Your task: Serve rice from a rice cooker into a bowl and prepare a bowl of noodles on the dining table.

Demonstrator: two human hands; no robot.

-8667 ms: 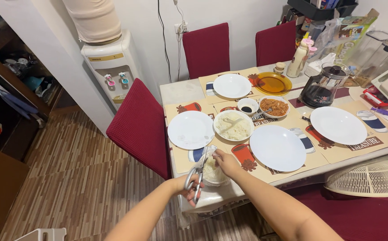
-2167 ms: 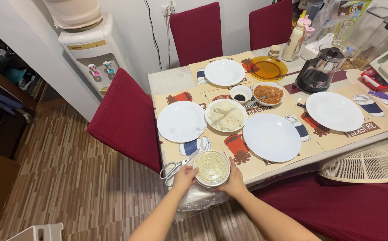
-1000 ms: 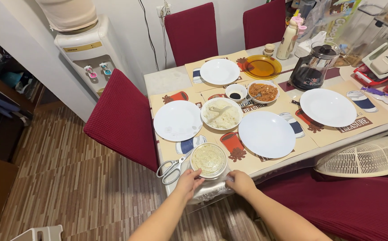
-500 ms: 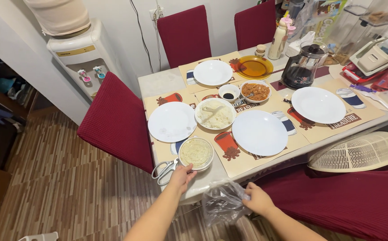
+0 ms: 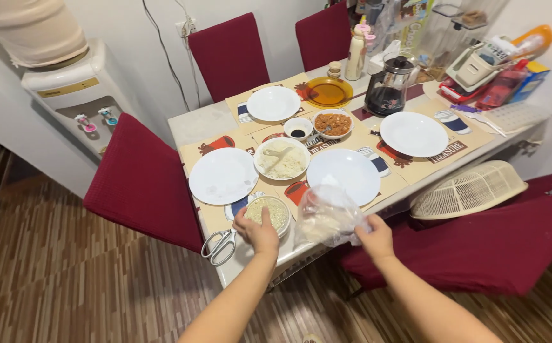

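My left hand [image 5: 257, 231] grips the near rim of a small bowl [image 5: 272, 211] of pale crumbs at the table's near corner. White-handled scissors [image 5: 220, 246] lie just left of that hand on the table edge. My right hand [image 5: 374, 235] holds a crumpled clear plastic bag [image 5: 327, 215] lifted over the table's front edge, in front of an empty white plate [image 5: 344, 176].
The table [image 5: 195, 124] carries several white plates, a bowl of rice [image 5: 282, 159], a bowl of red food [image 5: 332, 123], a small sauce bowl [image 5: 298, 129], an orange dish [image 5: 329, 91] and a glass kettle [image 5: 387, 91]. Red chairs surround it; a fan grille [image 5: 468, 188] rests on the right seat. A water dispenser [image 5: 76, 95] stands left.
My right hand has lifted the plastic bag from below the table edge to above it. My left hand has shifted from beside the scissors onto the bowl's rim.
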